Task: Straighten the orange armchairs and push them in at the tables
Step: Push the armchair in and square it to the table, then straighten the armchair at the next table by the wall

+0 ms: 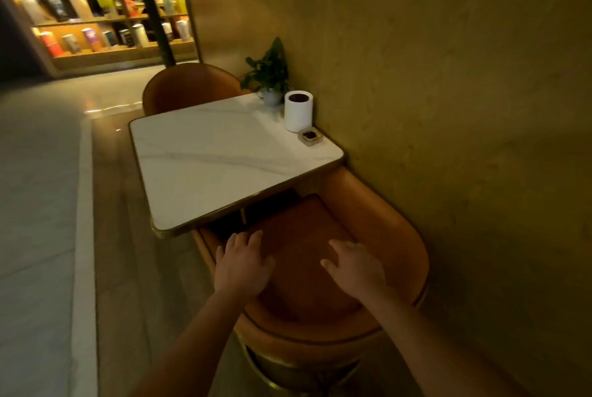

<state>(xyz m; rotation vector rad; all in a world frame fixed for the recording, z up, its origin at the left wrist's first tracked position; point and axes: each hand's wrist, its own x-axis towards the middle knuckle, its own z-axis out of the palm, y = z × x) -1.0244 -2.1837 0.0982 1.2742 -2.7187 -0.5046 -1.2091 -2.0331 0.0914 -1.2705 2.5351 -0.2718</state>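
Low in the middle of the frame, the near chair (397,236) sits at the table's (224,153) lower edge. The front of its orange seat is tucked just under the white marbled top, and its curved back wraps round toward the bottom of the frame, above a gold base. Its right side lies close to the wall (448,76). Both hands reach in over the back. The left hand (243,263) is over the seat's left edge and the right hand (355,268) over the seat's right part. The fingers of both are straight and spread, holding nothing. Whether the palms touch the cushion or hang just above it cannot be told. The far chair (189,85), also orange, stands at the table's upper edge with its rounded back toward the top of the frame. It is close against the table. Along the table's right side, by the wall, stand a plant (270,76), a white canister (298,111) and a small dish (309,136), in a row from upper to lower. At the upper left, a lit shelf (105,21) holds rows of coloured packs, with a dark trunk (157,12) in front of it. Pale floor (38,204) fills the left side.
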